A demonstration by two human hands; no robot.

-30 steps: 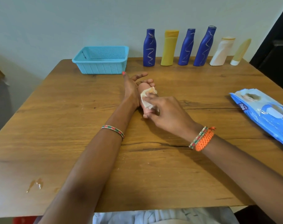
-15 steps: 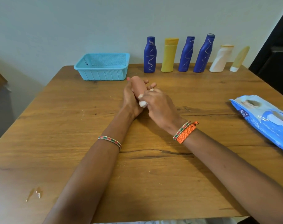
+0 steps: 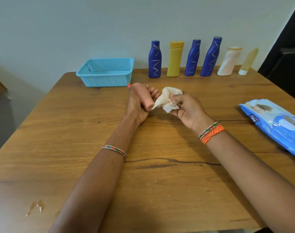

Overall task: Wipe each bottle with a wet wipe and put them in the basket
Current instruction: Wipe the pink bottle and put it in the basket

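Right hand pulled off with crumpled wet wipe bunched in fingers, left hand grips pink bottle above surface; wiping looks done, basket next.

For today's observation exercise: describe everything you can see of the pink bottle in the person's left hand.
The pink bottle is small, smooth, rounded, seemingly matte plastic, with no label visible. It lies tilted in the left hand, above the table. The crumpled wet wipe, pinched by the right hand, touches its near end.
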